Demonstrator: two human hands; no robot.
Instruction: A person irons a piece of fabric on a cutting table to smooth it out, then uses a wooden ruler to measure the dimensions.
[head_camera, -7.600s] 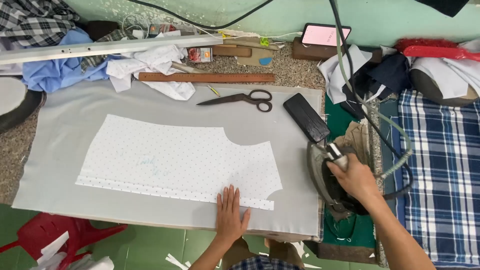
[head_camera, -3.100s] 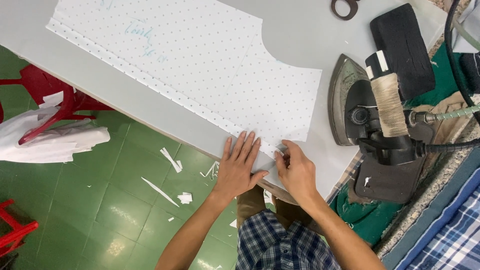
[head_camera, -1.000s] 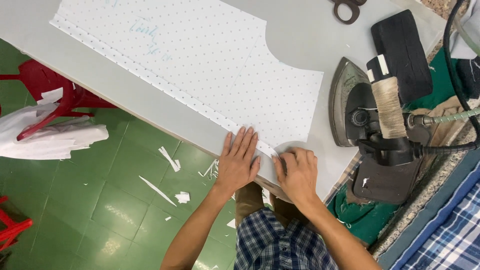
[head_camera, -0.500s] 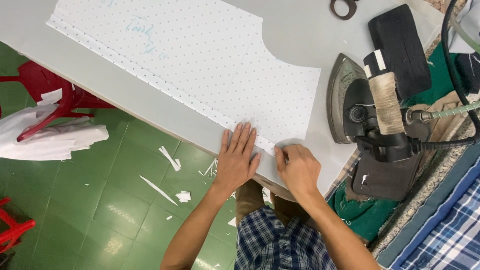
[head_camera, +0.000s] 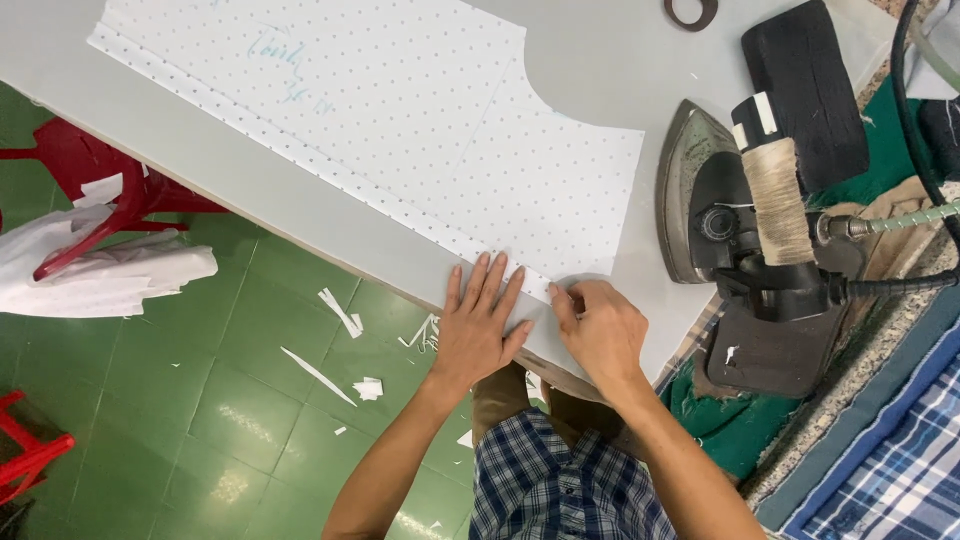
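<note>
Down at the near edge of the tabletop (head_camera: 250, 190), right in front of the person, both hands are on the bottom corner of a white dotted fabric piece (head_camera: 430, 130). It's a cut pattern shape with a curved notch on its far side, lying flat on a grey cover, and some faint blue handwriting sits near its far-left end. Left hand (head_camera: 482, 325) is spread flat, fingers together and pointing away from the body, pressing down on the folded hem strip (head_camera: 400, 212) that runs along the fabric's near edge. Right hand (head_camera: 598, 325) is just beside it, touching or nearly so, with fingers curled and the tips pinching the hem right at the corner; looks like a light pinch rather than a full grip. The key bit: the hem's long axis runs diagonally from that corner away up-left across the tabletop, so nearly all of the strip lies to the left of the hands, and the left hand is the nearer one to it. An iron (head_camera: 740, 230) with a cord-wrapped handle sits on its side well to the right, closest to the right hand but apart from it. Black block (head_camera: 805, 85) is beyond the iron, and paper scraps (head_camera: 340, 312) lie on the green floor (head_camera: 200, 400).
</note>
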